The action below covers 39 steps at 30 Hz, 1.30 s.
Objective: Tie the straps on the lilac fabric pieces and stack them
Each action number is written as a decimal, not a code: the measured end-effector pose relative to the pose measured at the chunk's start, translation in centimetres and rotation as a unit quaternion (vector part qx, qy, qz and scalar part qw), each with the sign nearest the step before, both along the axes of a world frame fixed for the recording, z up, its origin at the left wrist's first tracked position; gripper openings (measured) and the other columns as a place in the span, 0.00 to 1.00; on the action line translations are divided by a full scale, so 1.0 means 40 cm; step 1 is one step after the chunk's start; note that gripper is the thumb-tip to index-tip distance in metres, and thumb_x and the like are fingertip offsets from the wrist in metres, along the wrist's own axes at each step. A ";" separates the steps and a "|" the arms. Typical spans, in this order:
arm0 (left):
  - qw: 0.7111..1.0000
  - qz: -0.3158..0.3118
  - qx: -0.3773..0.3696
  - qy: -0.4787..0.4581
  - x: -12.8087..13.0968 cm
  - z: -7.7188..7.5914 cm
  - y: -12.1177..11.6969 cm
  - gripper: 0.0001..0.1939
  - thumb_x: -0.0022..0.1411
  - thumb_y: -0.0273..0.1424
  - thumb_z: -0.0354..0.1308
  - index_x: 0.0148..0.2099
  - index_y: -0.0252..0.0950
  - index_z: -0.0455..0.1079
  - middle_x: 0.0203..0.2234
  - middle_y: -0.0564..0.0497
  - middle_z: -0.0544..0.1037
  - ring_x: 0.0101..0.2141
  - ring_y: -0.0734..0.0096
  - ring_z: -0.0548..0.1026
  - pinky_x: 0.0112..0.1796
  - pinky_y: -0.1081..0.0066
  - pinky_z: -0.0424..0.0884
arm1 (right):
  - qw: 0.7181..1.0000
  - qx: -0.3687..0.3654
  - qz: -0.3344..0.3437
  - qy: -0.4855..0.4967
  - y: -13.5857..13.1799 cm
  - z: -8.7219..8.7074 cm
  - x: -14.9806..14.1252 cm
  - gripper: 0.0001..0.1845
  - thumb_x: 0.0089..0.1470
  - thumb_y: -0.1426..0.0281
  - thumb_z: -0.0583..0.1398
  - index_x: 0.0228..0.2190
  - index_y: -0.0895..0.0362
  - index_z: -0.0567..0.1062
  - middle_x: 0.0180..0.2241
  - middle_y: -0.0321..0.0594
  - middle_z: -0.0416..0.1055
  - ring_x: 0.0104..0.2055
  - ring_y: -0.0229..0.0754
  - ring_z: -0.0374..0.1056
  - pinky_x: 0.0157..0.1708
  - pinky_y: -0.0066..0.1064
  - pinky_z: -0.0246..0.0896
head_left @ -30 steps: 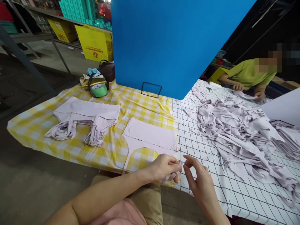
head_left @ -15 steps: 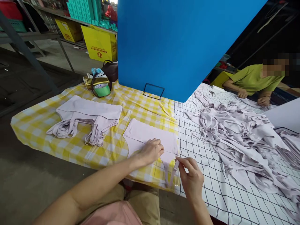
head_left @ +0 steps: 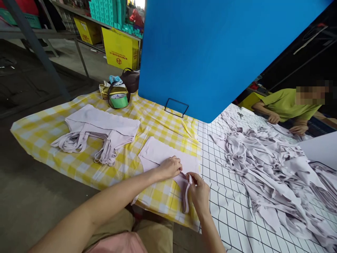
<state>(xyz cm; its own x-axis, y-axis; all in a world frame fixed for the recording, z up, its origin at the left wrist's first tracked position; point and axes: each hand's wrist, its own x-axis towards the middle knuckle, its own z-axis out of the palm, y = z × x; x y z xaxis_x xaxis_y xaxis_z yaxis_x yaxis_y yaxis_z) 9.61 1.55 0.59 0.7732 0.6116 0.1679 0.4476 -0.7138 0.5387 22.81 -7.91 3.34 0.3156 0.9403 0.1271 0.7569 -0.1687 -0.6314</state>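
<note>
A pale lilac strappy camisole top [head_left: 155, 151] lies flat on the yellow checked cloth, its straps toward me. My left hand [head_left: 170, 167] rests over its middle, fingers curled and closed on the fabric edge. Close by on the right, my right hand [head_left: 199, 191] pinches the top's edge near a strap, lifting a fold off the table. A strap loop [head_left: 186, 200] hangs down beside the right fingers. On the left lies a neat stack of matching camisole tops [head_left: 102, 121], straps also toward me.
A tall blue panel [head_left: 195, 52] stands behind on a black wire foot [head_left: 176, 107]. Green tape [head_left: 119, 101] and a dark bag [head_left: 131, 80] sit at the back. Loose lilac fabric pieces [head_left: 263, 158] heap on the white grid cloth [head_left: 223, 200]. A co-worker [head_left: 281, 103] sits at far right.
My right hand has moved left toward my left hand, bringing the strap and the edge of the top with it and folding that part. My view has shifted slightly.
</note>
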 end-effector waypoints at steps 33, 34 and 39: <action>0.994 0.019 -0.094 -0.050 0.002 0.014 0.017 0.06 0.57 0.27 0.58 0.36 0.33 0.74 0.32 0.48 0.73 0.39 0.66 0.69 0.40 0.71 0.64 | 0.980 0.006 0.110 -0.169 0.061 -0.003 0.009 0.16 0.48 0.74 0.46 0.27 0.57 0.73 0.26 0.42 0.73 0.25 0.40 0.65 0.25 0.29 0.54; 0.994 0.020 -0.094 -0.050 0.002 0.015 0.017 0.06 0.57 0.28 0.58 0.36 0.33 0.74 0.32 0.48 0.74 0.39 0.66 0.69 0.40 0.71 0.64 | 0.979 0.007 0.111 -0.171 0.061 -0.003 0.009 0.16 0.48 0.74 0.46 0.27 0.57 0.73 0.26 0.42 0.73 0.24 0.40 0.65 0.25 0.29 0.54; 0.993 0.024 -0.099 -0.056 0.000 0.016 0.016 0.05 0.57 0.28 0.58 0.35 0.33 0.74 0.32 0.48 0.74 0.39 0.67 0.69 0.40 0.71 0.65 | 0.978 0.008 0.119 -0.171 0.063 -0.002 0.015 0.16 0.48 0.74 0.46 0.27 0.57 0.73 0.25 0.42 0.72 0.24 0.40 0.65 0.25 0.28 0.55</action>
<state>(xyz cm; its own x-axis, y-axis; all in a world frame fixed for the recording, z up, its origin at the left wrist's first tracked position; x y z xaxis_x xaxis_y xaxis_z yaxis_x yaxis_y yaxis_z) 9.59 2.17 1.23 0.7257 0.6768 0.1239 0.4085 -0.5687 0.7139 23.39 -5.40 3.27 0.0236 0.9790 0.2023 0.9410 0.0466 -0.3353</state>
